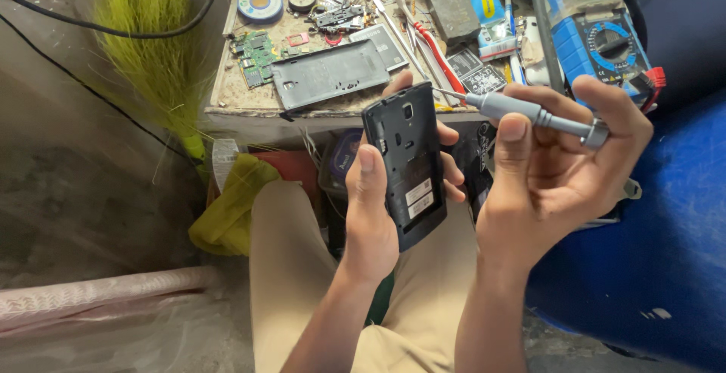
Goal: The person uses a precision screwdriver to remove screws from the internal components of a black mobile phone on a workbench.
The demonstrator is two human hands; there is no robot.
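The left hand (378, 207) held a phone (407, 163) over the person's lap, and the right hand (560, 169) was just to the right of it with a screwdriver (529, 112) whose tip was at the phone's top right edge. Behind the hands stood a workbench (227, 97), and on it a back cover (329, 74) lay between a circuit board (255, 57) on its left and a meter (597, 33) far to the right. A broom (151, 33) stood to the left of the bench, and a cloth (231, 207) lay below it beside the person's left knee.

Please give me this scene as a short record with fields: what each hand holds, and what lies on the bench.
Left hand: grips a black rectangular phone with its back cover off
Right hand: holds a slim grey metal screwdriver, tip near the phone's upper edge
Bench: dark grey plastic back cover, green circuit board, blue multimeter
Left of bench: yellow-green broom
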